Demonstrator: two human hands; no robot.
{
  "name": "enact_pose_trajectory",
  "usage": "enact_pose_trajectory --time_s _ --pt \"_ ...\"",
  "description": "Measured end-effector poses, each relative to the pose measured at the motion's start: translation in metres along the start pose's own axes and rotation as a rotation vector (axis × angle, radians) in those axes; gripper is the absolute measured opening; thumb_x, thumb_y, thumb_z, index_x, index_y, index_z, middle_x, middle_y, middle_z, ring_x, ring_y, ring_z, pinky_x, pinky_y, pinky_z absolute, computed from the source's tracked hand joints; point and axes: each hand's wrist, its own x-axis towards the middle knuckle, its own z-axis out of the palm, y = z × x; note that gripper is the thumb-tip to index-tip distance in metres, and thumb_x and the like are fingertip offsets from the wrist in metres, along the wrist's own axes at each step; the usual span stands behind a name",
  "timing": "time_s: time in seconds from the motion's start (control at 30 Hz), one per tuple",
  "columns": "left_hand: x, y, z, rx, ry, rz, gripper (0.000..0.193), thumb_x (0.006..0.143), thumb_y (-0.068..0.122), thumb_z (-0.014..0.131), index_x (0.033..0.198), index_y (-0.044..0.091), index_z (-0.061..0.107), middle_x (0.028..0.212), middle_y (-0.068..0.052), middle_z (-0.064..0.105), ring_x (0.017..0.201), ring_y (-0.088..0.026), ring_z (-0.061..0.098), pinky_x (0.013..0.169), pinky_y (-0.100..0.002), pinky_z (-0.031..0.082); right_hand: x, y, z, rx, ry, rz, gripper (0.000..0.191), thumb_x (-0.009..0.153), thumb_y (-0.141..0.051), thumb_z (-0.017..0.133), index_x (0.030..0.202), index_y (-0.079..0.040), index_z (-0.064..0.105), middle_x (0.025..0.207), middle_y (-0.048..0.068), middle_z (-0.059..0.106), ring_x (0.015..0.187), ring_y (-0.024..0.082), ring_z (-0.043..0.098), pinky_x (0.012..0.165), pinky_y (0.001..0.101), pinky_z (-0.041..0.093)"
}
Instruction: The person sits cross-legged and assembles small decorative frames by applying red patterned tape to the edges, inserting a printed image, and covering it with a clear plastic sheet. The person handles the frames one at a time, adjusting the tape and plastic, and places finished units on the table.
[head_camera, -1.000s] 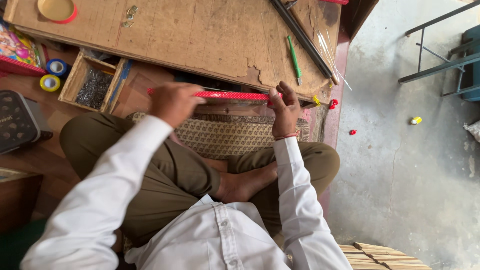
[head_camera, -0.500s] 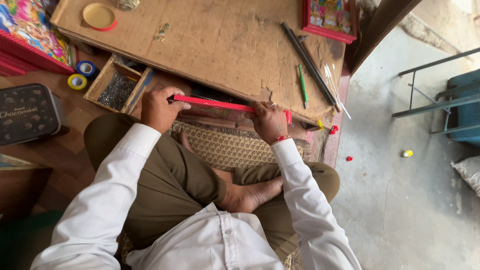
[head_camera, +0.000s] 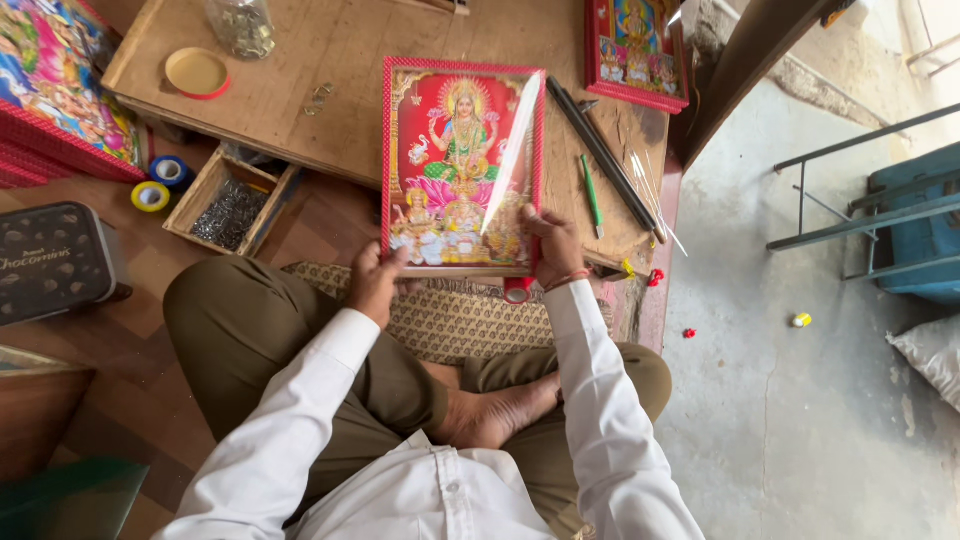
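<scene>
Hands on the frame, both of them: the left hand (head_camera: 375, 283) clamps the lower left corner of the red-framed picture (head_camera: 462, 165), the right hand (head_camera: 553, 245) closes on the lower right corner, thumb on the glass, fingers curled behind. The picture lies face up over the near edge of the low wooden board (head_camera: 330, 60), its bottom rail hanging just past the board toward the person's lap, above the woven mat (head_camera: 460, 320). Long axis runs straight away from the body, bottom edge nearest the hands, top edge pointing toward the far side of the board. So the frame sits dead ahead of both hands, reaching outward from them; the grips are near enough level, the right perhaps a touch farther up the side rail. A bright glare streak slants across the glass. To the right of the frame, apart from it, lie a dark rod (head_camera: 600, 155) and a green pen (head_camera: 592, 192), both roughly parallel to that long axis. Left of the knees, a small wooden tray of nails (head_camera: 230, 205) and two tape rolls (head_camera: 160, 183). A second framed picture (head_camera: 637, 50) rests at the board's far right.
</scene>
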Motion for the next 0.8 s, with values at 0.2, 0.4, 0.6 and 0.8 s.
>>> enact_pose_trajectory --time_s 0.2,0.4,0.6,0.8 --pt "0.024 0.011 -0.011 -0.068 0.073 -0.034 0.016 0.099 0.02 0.065 0.109 0.007 0.064 0.098 -0.004 0.071 0.076 -0.014 0.068 0.058 -0.029 0.059 -0.01 0.053 -0.019 0.139 -0.07 0.238 0.024 0.099 -0.011 0.062 0.118 0.003 0.068 0.096 0.008 0.072 0.085 0.016 0.068 0.08 0.0291 0.056" --pt "0.055 0.018 0.007 -0.058 0.129 -0.102 0.017 0.099 0.019 0.066 0.109 0.006 0.063 0.097 -0.008 0.071 0.076 -0.02 0.071 0.06 -0.032 0.059 -0.016 0.075 -0.019 0.202 -0.032 0.173 0.022 0.104 -0.016 0.066 0.112 0.004 0.066 0.095 0.007 0.07 0.084 0.017 0.067 0.078 0.0335 0.057" --pt "0.049 0.009 0.021 0.012 0.371 -0.067 0.028 0.099 0.026 0.068 0.111 0.006 0.053 0.105 -0.011 0.065 0.091 -0.025 0.067 0.072 -0.041 0.061 -0.008 0.058 -0.002 0.184 0.071 0.165 0.022 0.097 -0.023 0.069 0.107 -0.003 0.07 0.092 0.005 0.071 0.08 0.017 0.066 0.072 0.0341 0.057" --pt "-0.02 -0.063 0.065 1.054 -0.125 0.65 0.043 0.084 0.01 0.074 0.124 0.0 0.06 0.132 -0.028 0.055 0.109 -0.04 0.065 0.09 -0.046 0.056 -0.01 0.058 0.001 0.184 0.06 0.201 0.028 0.1 -0.03 0.065 0.105 -0.002 0.071 0.09 0.005 0.071 0.077 0.016 0.066 0.067 0.0318 0.057"
